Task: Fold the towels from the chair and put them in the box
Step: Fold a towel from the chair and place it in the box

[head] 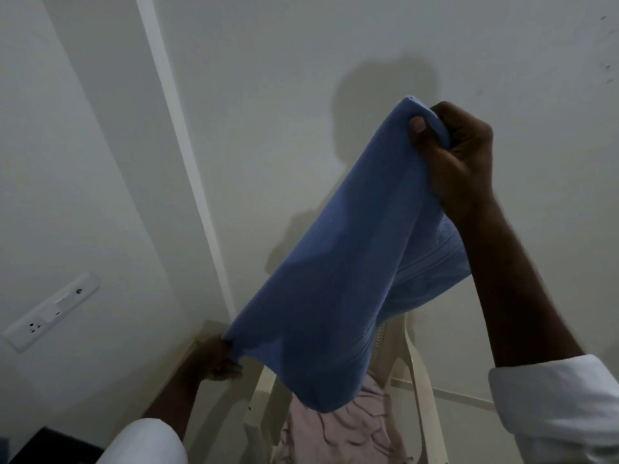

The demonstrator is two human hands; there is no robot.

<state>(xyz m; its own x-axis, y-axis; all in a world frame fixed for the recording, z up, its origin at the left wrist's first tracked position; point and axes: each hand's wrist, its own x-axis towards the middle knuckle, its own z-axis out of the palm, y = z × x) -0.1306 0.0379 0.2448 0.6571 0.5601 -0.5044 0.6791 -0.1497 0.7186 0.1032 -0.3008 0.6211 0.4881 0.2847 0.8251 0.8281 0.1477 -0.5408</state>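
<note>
A blue towel (338,262) hangs stretched in the air in front of the wall. My right hand (459,155) grips its upper corner, raised high at the right. My left hand (217,360) pinches its lower corner down at the left, beside the chair. Below the blue towel, a pink towel (338,430) lies crumpled on the seat of a cream plastic chair (418,373). The towel hides most of the chair's back. No box can be made out with certainty.
A white wall fills the background, with a vertical white conduit strip (181,155) and a socket plate (50,309) at the left. A dark object (50,447) sits at the bottom left corner.
</note>
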